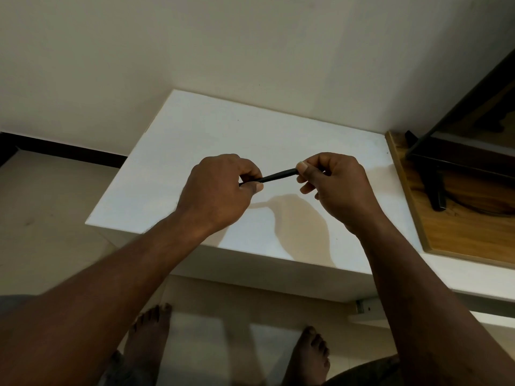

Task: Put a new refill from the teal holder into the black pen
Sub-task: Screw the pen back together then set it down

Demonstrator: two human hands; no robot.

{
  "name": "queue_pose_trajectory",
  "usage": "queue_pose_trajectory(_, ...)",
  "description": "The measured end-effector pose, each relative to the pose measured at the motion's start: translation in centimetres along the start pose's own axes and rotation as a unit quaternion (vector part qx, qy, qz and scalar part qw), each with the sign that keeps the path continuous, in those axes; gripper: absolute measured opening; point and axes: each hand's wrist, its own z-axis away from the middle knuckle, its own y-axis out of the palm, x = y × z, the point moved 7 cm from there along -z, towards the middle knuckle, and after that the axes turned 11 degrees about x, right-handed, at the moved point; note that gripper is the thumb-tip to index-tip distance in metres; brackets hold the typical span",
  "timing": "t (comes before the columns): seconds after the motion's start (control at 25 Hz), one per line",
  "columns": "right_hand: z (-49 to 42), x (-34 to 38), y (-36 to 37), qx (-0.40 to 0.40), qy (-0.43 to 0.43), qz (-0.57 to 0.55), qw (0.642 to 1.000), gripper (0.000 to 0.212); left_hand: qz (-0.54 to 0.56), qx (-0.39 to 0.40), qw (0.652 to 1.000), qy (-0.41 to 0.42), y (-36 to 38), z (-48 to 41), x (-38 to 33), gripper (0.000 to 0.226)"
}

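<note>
Gripping the black pen (277,176) by both ends, left hand (220,188) and right hand (334,185).

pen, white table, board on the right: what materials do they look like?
Pen: probably matte black plastic, since it is dark with no glint, though it is too thin here to be sure. Table: smooth white top, likely painted or laminated, with even colour and soft shadows. Board: wood or veneer, with visible grain and a slight sheen.

We see black pen (278,176) held level above white table (195,129). Left hand (220,190) pinches one end, right hand (334,188) pinches other. Wooden board (446,232) at right, bare feet below.
</note>
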Motion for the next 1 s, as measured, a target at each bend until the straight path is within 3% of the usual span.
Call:
queue_pose_trajectory(0.36, -0.1, -0.1, 0.4, -0.001, 0.012, -0.019, 1.000, 0.043, 0.011, -0.003, 1.000, 0.017, 0.2, 0.2, -0.6, 0.008)
queue_pose_trajectory(0.48, 0.0, -0.1, -0.2, -0.006, 0.014, -0.097, 0.995, 0.039, 0.042, -0.017, 0.999, -0.002, 0.1, 0.2, -0.4, 0.005)
queue_pose_trajectory(0.68, 0.0, 0.1, 1.6, 0.068, 0.011, -0.197, 0.978, 0.016, 0.076, 0.003, 0.997, -0.006, 0.4, 0.1, -0.4, 0.012)
queue_pose_trajectory(1.0, 0.1, -1.1, 0.8, -0.013, 0.065, -0.274, 0.959, 0.025, 0.067, 0.089, 0.994, -0.004, 1.9, 0.2, -0.7, 0.020)
